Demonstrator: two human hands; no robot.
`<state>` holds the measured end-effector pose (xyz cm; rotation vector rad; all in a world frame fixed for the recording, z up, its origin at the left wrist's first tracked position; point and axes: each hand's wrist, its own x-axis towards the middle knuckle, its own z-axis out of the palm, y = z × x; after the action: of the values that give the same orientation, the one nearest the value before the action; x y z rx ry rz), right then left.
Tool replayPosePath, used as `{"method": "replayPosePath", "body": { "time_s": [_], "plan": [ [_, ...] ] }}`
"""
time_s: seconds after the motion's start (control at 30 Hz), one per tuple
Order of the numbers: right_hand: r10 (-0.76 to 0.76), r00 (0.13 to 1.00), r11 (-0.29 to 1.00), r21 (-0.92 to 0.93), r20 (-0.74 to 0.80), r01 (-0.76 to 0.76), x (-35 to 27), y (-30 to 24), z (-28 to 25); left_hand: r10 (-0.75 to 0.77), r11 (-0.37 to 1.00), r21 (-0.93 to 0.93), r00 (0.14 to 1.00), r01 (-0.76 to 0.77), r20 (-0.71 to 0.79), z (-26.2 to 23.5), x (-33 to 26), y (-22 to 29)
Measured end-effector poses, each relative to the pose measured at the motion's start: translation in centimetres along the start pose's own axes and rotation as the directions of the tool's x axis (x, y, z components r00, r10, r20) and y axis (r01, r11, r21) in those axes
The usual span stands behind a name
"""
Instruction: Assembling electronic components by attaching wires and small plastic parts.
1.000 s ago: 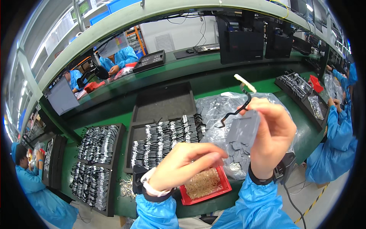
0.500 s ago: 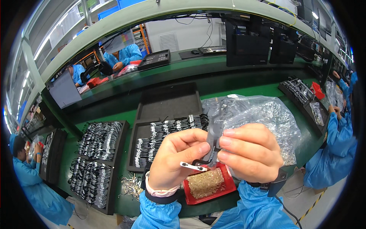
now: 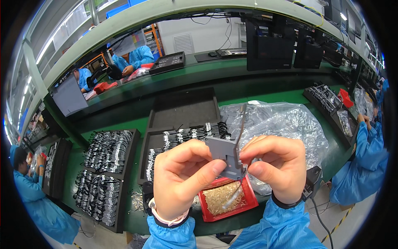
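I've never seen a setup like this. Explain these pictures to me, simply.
There is no robot here, just a person's two bare hands. All the pictures come from one fisheye camera worn on the head, looking down, so straight edges bend near the rim.

The left hand holds a flat gray piece between thumb and fingers. The right hand has its fingertips at the piece's edge; whether they grip it is hard to tell.

On the green bench below are a red box of small gold-colored bits, a clear bag, and two black trays with rows of black-and-silver parts.
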<state>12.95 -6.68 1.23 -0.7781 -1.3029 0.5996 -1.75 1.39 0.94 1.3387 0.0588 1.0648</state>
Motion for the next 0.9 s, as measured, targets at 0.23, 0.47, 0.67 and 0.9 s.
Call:
{"method": "replayPosePath", "body": {
  "time_s": [0.23,0.47,0.67,0.9],
  "plan": [
    [-0.042,0.999,0.998,-0.041,-0.002,0.042,0.0,0.0,-0.1,0.115,0.966,0.238,0.992,-0.102,-0.042,0.6,-0.5,0.2],
    [-0.052,0.998,0.998,-0.047,-0.037,0.050,0.0,0.2,0.3,0.139,0.948,0.301,0.985,-0.103,-0.101,1.0,-0.8,0.4],
    [-0.089,0.988,0.989,-0.126,-0.124,0.074,0.0,0.5,0.7,0.173,0.945,0.303,0.974,-0.123,-0.145,1.4,-0.8,0.1],
    [-0.132,0.978,0.977,-0.188,-0.161,0.101,0.0,0.6,0.6,0.199,0.929,0.344,0.968,-0.136,-0.154,1.6,-0.8,-0.1]
  ]
}}
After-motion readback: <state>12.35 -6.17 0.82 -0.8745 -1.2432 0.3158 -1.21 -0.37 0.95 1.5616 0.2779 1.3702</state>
